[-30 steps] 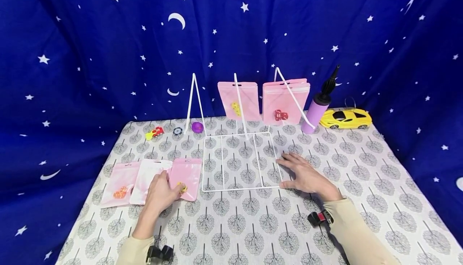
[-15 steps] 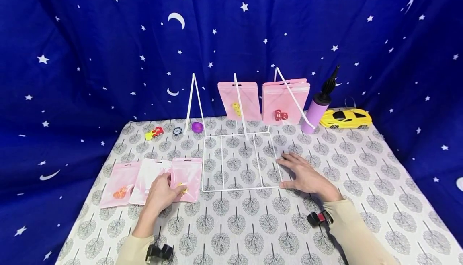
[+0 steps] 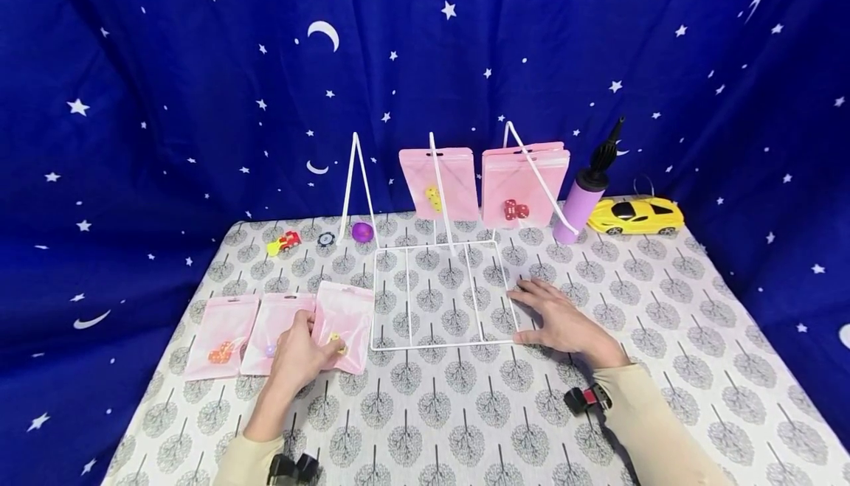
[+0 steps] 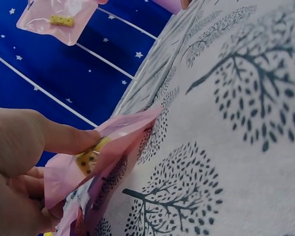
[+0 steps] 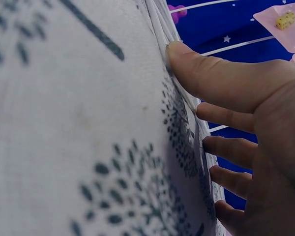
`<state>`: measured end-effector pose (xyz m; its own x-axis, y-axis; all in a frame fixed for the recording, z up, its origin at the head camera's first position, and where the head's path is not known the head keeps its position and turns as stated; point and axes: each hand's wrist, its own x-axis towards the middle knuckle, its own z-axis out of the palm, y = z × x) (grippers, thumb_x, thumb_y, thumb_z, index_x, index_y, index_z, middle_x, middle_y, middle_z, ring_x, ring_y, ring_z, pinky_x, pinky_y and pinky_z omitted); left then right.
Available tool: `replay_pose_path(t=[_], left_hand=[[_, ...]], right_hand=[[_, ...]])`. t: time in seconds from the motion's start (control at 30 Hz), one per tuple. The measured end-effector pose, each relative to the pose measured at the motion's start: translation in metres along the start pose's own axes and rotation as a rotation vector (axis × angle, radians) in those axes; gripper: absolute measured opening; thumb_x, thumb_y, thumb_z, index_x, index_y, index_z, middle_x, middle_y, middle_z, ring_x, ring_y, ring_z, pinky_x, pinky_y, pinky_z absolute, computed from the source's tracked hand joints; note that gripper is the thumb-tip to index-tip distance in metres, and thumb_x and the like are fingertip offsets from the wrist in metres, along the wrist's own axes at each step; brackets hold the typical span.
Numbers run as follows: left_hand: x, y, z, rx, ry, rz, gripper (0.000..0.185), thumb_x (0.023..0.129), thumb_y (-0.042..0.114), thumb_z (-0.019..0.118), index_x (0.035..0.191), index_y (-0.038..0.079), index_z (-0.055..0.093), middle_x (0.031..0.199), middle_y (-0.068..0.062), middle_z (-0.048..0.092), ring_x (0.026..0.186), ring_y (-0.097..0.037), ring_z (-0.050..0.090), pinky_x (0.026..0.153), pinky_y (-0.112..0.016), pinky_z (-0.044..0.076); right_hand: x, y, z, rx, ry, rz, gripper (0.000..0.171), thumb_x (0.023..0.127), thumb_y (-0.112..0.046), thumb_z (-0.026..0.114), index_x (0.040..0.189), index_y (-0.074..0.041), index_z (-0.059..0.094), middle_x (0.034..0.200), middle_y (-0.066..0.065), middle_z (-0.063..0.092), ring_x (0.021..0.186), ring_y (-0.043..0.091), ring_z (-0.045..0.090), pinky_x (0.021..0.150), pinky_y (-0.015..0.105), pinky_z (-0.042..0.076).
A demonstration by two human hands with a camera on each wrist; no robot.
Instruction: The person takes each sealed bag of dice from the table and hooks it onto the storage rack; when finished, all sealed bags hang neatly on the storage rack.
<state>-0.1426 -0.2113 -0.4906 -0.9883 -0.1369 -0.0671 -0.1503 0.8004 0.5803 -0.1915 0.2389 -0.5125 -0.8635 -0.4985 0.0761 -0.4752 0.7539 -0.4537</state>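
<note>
My left hand (image 3: 302, 349) pinches a pink pouch with yellow dice (image 3: 345, 316) near its lower edge. In the left wrist view my thumb (image 4: 64, 138) presses on that pouch (image 4: 118, 142), whose edge is raised off the cloth. Two more pink pouches lie to its left, one with orange dice (image 3: 222, 335) and a middle one (image 3: 275, 320). My right hand (image 3: 554, 320) lies flat, fingers straight, on the front right corner of the white wire rack (image 3: 406, 294). At the back of the rack lean a pouch with a yellow die (image 3: 438, 184) and a stack of pouches with red dice (image 3: 524, 184).
A purple hand pump (image 3: 584, 198) and a yellow toy car (image 3: 634, 214) stand at the back right. A small red toy car (image 3: 284, 242), a dark chip (image 3: 325, 240) and a purple ball (image 3: 361, 232) sit at the back left. A starry blue curtain surrounds the tree-patterned table (image 3: 465, 412).
My left hand has tilted the pouch with yellow dice up and slightly rightward off the table. The middle pouch beside it has shifted a little. The right hand has stayed put.
</note>
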Motion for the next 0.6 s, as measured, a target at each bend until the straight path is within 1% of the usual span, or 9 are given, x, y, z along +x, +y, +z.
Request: replay_pose_path(t=[0.13,0.27,0.37,0.47,0.6], left_hand=[[-0.002,0.001,-0.001,-0.031,0.025,0.001,0.065,0.074,0.028,0.083,0.122,0.000,0.049,0.110,-0.023,0.067,0.089,-0.036,0.065,0.074,-0.048,0.054],[-0.005,0.000,-0.001,-0.079,0.049,0.029,0.057,0.076,0.025,0.081,0.119,0.001,0.054,0.110,-0.021,0.069,0.094,-0.035,0.066,0.081,-0.049,0.054],[-0.008,0.001,-0.002,-0.122,0.060,0.044,0.050,0.077,0.023,0.081,0.115,0.001,0.058,0.107,-0.020,0.070,0.095,-0.035,0.066,0.085,-0.050,0.054],[-0.011,0.004,-0.006,-0.159,0.064,0.053,0.046,0.078,0.023,0.080,0.114,0.000,0.061,0.105,-0.019,0.071,0.096,-0.034,0.067,0.087,-0.050,0.054],[-0.013,0.012,-0.012,-0.223,0.075,0.067,0.041,0.078,0.024,0.081,0.110,0.003,0.066,0.103,-0.016,0.073,0.094,-0.029,0.068,0.087,-0.045,0.055]], right_hand=[[0.000,-0.001,0.000,0.004,0.001,0.002,0.080,0.075,-0.042,0.080,0.141,-0.007,0.050,0.151,0.027,0.035,0.139,0.052,0.026,0.108,0.074,0.019],[0.000,-0.001,0.000,0.008,-0.011,0.016,0.081,0.075,-0.041,0.080,0.141,-0.008,0.049,0.152,0.027,0.034,0.140,0.051,0.024,0.109,0.074,0.018],[0.000,0.000,0.000,0.017,-0.022,0.026,0.081,0.074,-0.040,0.081,0.142,-0.009,0.049,0.153,0.026,0.033,0.141,0.050,0.023,0.110,0.073,0.017],[0.000,0.000,0.000,0.021,-0.023,0.023,0.082,0.074,-0.040,0.081,0.142,-0.009,0.049,0.153,0.026,0.033,0.141,0.050,0.022,0.110,0.073,0.017],[0.000,0.001,0.001,0.021,-0.008,0.014,0.081,0.073,-0.040,0.081,0.141,-0.008,0.050,0.152,0.026,0.034,0.141,0.051,0.023,0.109,0.074,0.018]])
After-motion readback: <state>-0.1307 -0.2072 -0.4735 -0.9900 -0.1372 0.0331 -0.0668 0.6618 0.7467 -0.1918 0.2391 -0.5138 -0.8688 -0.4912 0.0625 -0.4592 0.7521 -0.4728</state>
